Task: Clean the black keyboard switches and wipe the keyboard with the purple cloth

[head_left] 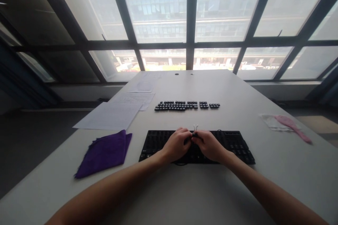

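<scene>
Left hand and right hand jointly pinch a small wire-looped clip over the black keyboard, near the table's front edge; loose keycaps lie in rows beyond it.

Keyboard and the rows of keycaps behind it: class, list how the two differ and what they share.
The keyboard lies near the person, under the left hand and right hand, which pinch a small clip; the keycaps lie farther off, untouched. The keyboard is one long body; the keycaps sit in separate groups with gaps. The keyboard looks wider than the keycaps' spread. Both are black and rest on the pale table.
</scene>
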